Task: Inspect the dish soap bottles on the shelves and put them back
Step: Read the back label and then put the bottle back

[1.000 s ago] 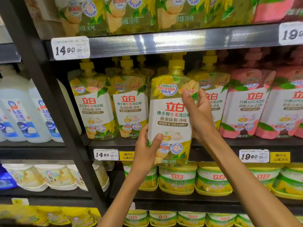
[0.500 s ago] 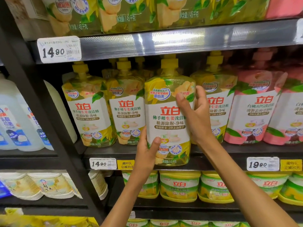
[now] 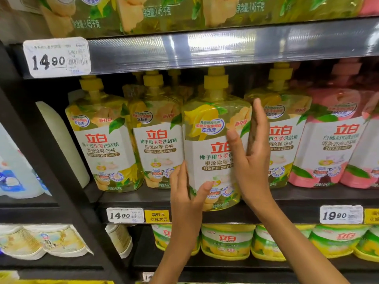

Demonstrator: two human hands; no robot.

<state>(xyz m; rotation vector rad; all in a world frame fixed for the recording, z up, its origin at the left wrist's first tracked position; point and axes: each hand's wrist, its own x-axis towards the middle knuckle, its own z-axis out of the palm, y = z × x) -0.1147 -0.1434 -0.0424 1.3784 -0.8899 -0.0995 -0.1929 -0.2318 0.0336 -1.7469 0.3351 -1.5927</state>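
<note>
Bottle (image 3: pixel 213 144) of yellow dish soap sits at the front of the middle shelf (image 3: pixel 287 210), upright, its yellow pump cap just under the shelf above. Both hands are on it. The left hand (image 3: pixel 185 198) is at the lower left corner, thumb across the front of the label and fingers (image 3: pixel 178 177) running up the left side, so it holds the bottle there. The right hand (image 3: pixel 251 158) is on the right side, thumb lying over the front label and fingers stretched up along the bottle's right edge, between it and the next yellow bottle (image 3: pixel 287 136). Two more yellow bottles (image 3: pixel 131 144) stand to the left in the same row, and pink bottles (image 3: pixel 336 148) stand to the right. Price tags reading 14.90 (image 3: pixel 124 215) and 19.90 (image 3: pixel 341 214) are clipped to the shelf's front rail. On the shelf below stand round yellow-green tubs (image 3: pixel 227 240). White jugs (image 3: pixel 18 173) fill the bay to the left.
</note>
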